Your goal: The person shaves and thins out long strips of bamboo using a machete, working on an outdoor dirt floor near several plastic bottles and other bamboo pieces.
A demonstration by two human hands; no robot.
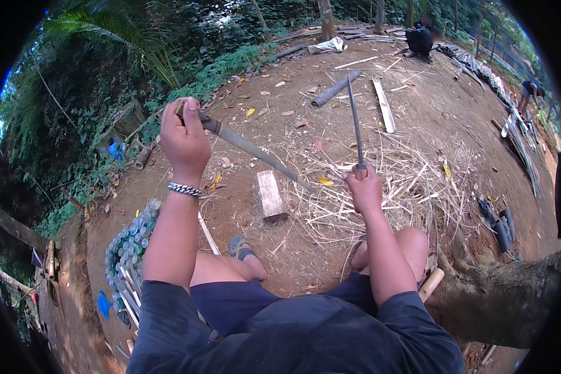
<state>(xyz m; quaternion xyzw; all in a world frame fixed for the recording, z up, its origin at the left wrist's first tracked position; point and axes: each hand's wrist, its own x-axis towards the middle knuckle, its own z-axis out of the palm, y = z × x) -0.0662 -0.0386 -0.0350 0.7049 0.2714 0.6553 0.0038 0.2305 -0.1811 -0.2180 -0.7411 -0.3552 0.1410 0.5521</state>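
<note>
My left hand (186, 134), raised and wearing a chain bracelet at the wrist, is closed round the handle of a machete (249, 148). The grey machete blade slants down to the right, its tip over the ground beside the wood block. My right hand (363, 189) grips the handle of a long, thin, dark metal tool (355, 118) that points up and away; whether it is a file or a narrow blade I cannot tell. The two tools are apart. Between my feet and the machete lies a squared wood block (270, 194).
Thin bamboo shavings (405, 187) cover the ground at the right. Farther off lie a grey bamboo length (336, 89) and a pale split piece (384, 106). Plastic bottles (131, 240) are heaped at left; a thick tree root (498, 293) lies at right. People (419, 42) crouch and bend far away.
</note>
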